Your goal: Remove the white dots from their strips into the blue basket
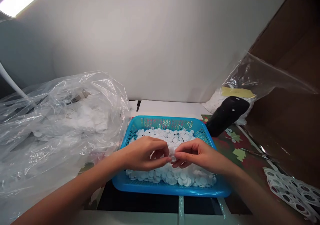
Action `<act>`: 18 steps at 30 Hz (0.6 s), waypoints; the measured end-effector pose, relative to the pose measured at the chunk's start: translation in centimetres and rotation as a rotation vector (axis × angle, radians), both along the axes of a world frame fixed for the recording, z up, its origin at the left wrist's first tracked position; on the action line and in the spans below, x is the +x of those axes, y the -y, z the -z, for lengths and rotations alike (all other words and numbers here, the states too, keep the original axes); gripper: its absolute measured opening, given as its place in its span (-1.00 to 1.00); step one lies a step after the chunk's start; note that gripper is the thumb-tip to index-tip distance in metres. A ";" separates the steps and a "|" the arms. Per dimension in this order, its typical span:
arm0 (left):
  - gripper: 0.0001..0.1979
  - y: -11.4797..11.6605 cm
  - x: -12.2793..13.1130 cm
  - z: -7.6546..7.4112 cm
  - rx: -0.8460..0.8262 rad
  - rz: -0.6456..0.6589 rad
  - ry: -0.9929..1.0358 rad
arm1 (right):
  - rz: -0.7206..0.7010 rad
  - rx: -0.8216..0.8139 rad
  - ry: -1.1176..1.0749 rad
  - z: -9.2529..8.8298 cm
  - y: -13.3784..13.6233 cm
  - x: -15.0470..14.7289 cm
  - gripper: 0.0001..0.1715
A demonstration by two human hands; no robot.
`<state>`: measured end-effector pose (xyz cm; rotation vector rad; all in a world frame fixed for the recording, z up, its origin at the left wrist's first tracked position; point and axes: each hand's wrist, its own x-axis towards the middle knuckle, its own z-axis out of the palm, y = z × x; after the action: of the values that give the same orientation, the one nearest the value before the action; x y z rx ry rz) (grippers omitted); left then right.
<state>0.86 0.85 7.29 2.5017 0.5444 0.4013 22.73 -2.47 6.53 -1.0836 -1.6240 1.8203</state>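
Two bare forearms reach in from the near edge of the scene and meet over a shallow, bright blue plastic basket [170, 189] with latticed walls, its long axis running left to right. The basket is heaped with many small, flat, round white discs [170, 177], lying loosely and overlapping at all angles. Each disc is a plain circle with no long axis, so it points no particular way.

The left hand [142, 153] and the right hand [197, 155] are both curled, almost closed, with their fingertips meeting at the middle of the basket. Between them they pinch a small white disc [172, 156], held just above the pile. It looks slightly crumpled or bent, though the fingers hide too much of it to tell its exact shape or which way it faces.

To the left, a large, crinkled clear plastic bag [57, 125] slumps beside the basket, with more white discs visible through it. At the far right stands a clear zip bag [260, 74] with a yellow label, packed with white material, and a black, rounded object [226, 115] leans against it. Near right, a white sheet punched with round holes [290, 193] lies on a dark surface [236, 151] printed with green leaves. A brown cardboard wall [287, 51] rises along the right side.
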 end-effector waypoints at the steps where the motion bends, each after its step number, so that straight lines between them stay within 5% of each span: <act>1: -0.84 0.0 0.0 -0.1 0.000 -0.005 0.005 | -0.013 0.007 0.005 -0.1 0.1 0.0 -0.71; 12: -0.87 0.2 0.1 -0.1 0.025 0.030 -0.029 | -0.072 0.112 0.083 0.0 0.8 -0.4 -0.71; 18: -0.86 0.1 0.1 -0.2 0.004 0.059 -0.047 | -0.103 0.344 0.221 -0.3 0.9 -0.6 -0.72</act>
<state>0.95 0.78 7.45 2.5294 0.4877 0.3224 22.11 -3.35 6.80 -1.0870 -2.0642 1.4453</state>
